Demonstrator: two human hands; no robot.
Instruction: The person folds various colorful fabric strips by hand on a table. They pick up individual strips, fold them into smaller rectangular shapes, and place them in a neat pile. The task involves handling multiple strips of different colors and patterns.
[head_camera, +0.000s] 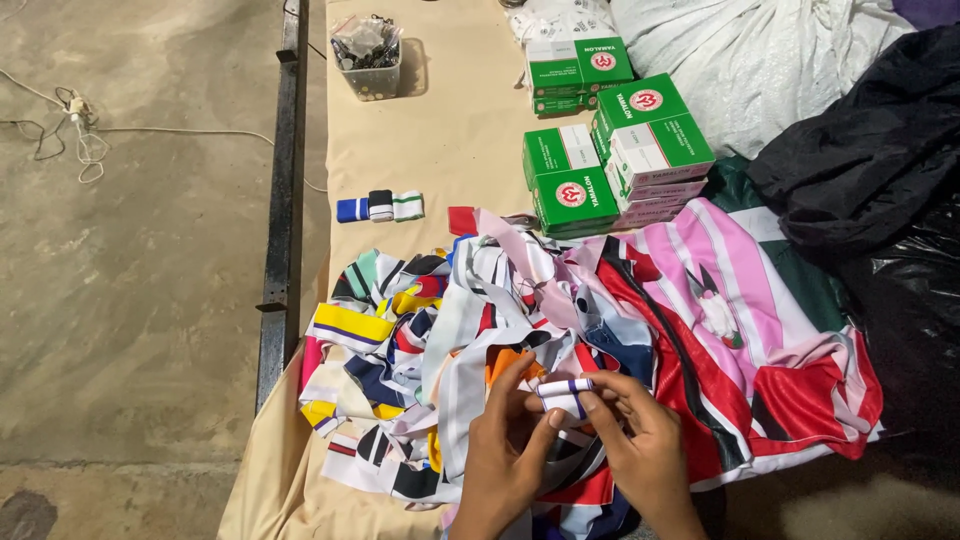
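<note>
Three finished rolls (380, 206) lie on the table (440, 140) at left, a large heap of loose colourful strips (430, 340) remains unrolled, and left hand (503, 450) and right hand (640, 440) jointly pinch a white-and-purple strip roll (563, 395), apparently part-wound, above the heap.

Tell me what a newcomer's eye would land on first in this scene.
First, the heap of bright striped fabric strips piled mid-table, spilling toward the near edge. Just in front of it, the left hand and right hand together pinch a small rolled white band with blue stripes. Behind the heap stand stacked green and white boxes, with three small folded bands laid in a row to their left.
</note>
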